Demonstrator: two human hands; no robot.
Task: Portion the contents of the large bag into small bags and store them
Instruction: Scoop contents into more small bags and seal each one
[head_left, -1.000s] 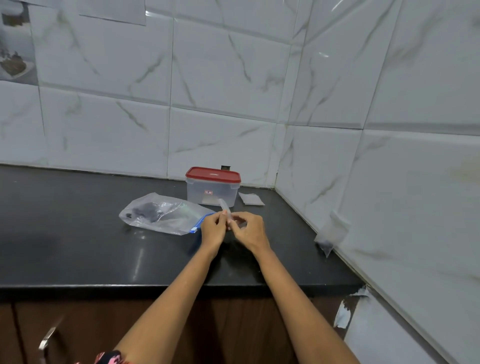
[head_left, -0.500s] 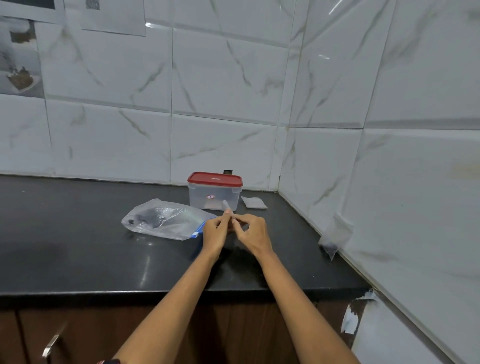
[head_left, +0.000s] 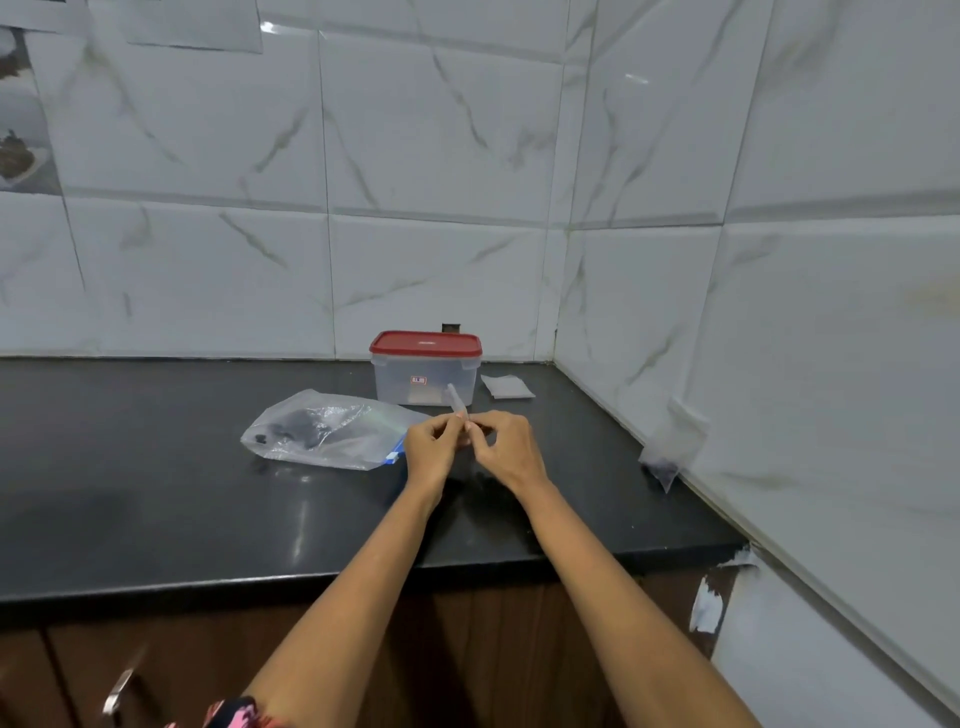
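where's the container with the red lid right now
In the head view the red-lidded container stands near the back wall of the dark counter, just beyond both hands, with the large bag to its front left.

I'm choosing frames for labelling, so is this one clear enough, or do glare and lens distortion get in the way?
Head view: wide-angle bending curves the wall tiles; soft glare streaks the black counter; the small bag pinched by left hand and right hand is faint.

Black countertop (head_left: 156, 499): large bag (head_left: 322, 431), red-lidded container (head_left: 425, 371), perhaps flat small bags (head_left: 506, 387).
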